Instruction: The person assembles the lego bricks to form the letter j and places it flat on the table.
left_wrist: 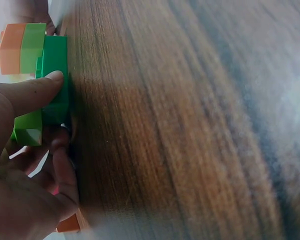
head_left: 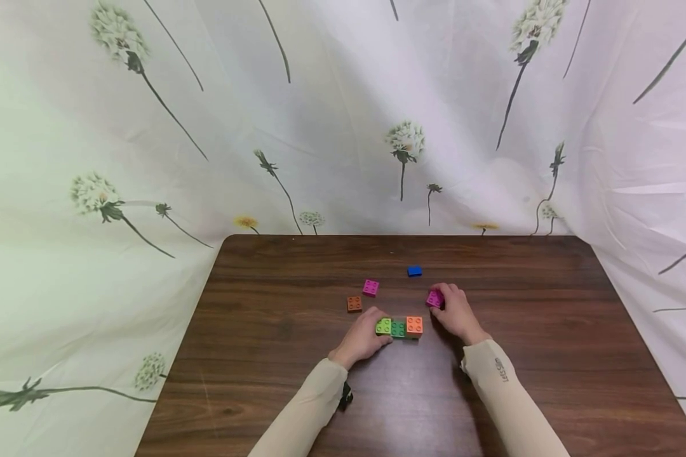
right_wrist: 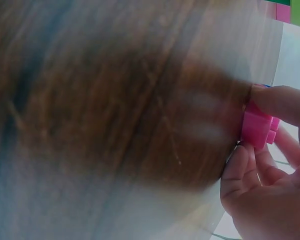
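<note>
My left hand (head_left: 361, 338) grips the left end of a row of joined toy building bricks. A dark green brick (left_wrist: 55, 90) forms its base. A light green brick (head_left: 383, 326) sits on the left end, and an orange brick (head_left: 414, 324) tops another light green brick (left_wrist: 33, 49) at the right end. In the left wrist view the thumb lies along the dark green side. Farther right, my right hand (head_left: 457, 314) pinches a magenta brick (right_wrist: 256, 126) between thumb and fingers. That brick is at the tabletop, studs away from the wood.
Behind the left hand lie a brown-orange brick (head_left: 354, 304) and a second magenta brick (head_left: 370, 287). A blue brick (head_left: 414, 271) lies farther back. The dark wooden table (head_left: 286, 273) meets a white floral curtain (head_left: 343, 127) at the back and sides.
</note>
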### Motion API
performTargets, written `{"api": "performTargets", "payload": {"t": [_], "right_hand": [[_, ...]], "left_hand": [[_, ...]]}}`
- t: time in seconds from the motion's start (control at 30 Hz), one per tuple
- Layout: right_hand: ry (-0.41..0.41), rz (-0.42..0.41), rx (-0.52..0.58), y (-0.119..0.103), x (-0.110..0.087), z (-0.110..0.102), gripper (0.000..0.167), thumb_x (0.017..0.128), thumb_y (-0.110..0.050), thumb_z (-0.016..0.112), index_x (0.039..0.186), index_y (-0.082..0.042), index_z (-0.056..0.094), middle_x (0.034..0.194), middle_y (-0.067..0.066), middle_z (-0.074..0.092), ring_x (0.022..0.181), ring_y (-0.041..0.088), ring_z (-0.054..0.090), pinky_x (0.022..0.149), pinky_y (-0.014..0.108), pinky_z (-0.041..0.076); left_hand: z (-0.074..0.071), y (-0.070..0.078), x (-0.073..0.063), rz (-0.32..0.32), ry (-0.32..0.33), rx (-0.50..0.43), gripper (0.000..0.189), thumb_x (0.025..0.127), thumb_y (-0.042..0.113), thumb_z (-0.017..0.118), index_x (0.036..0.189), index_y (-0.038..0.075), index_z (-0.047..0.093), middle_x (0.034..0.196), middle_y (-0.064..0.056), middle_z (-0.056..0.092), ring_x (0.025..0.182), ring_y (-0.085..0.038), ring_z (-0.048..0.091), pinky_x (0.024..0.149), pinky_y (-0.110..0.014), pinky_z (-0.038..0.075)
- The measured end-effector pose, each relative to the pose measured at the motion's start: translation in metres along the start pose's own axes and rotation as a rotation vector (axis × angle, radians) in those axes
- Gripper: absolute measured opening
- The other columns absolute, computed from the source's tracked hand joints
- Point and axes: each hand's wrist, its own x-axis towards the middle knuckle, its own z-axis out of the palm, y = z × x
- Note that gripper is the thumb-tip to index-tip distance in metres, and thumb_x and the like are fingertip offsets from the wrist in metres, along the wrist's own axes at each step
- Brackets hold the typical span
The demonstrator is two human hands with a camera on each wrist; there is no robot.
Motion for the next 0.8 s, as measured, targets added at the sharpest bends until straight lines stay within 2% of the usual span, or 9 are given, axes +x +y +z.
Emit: {"api": "performTargets", "payload": {"t": [0.2,0.43,0.6,0.8], "right_hand": [[0.001,0.011,0.011,0.002,-0.002,0.001,0.044,0.088,-0.009,0.065,0.128,0.003,0.051,0.123,0.024,0.052,0.119,0.042,0.045,0.099,0.056,0.040],[0.038,-0.038,0.059,0.003,-0.006,-0.002,0.041,0.088,-0.009,0.065,0.125,0.003,0.053,0.117,0.023,0.055,0.107,0.036,0.053,0.091,0.052,0.046],[0.018,-0.045,0.126,-0.002,-0.010,-0.007,0.040,0.089,-0.009,0.066,0.125,0.001,0.053,0.113,0.020,0.057,0.097,0.029,0.056,0.086,0.046,0.048],[-0.021,-0.063,0.173,-0.012,-0.014,-0.015,0.039,0.091,-0.012,0.064,0.127,-0.002,0.051,0.116,0.018,0.059,0.100,0.029,0.056,0.087,0.047,0.048]], "left_hand": [[0.000,0.000,0.000,-0.005,0.001,-0.009,0.040,0.084,0.022,0.074,0.121,0.013,0.062,0.113,0.001,0.058,0.102,-0.013,0.056,0.093,-0.037,0.047],[0.000,0.000,0.000,-0.002,-0.002,-0.012,0.040,0.085,0.022,0.074,0.121,0.013,0.062,0.113,0.001,0.059,0.102,-0.014,0.057,0.094,-0.037,0.047],[0.000,-0.001,0.000,0.003,-0.005,-0.006,0.040,0.084,0.023,0.074,0.121,0.013,0.062,0.112,0.001,0.059,0.101,-0.013,0.057,0.092,-0.036,0.048],[0.001,-0.001,0.001,0.008,-0.003,-0.005,0.040,0.084,0.023,0.075,0.120,0.013,0.062,0.111,0.001,0.059,0.099,-0.012,0.056,0.091,-0.034,0.048]]}}
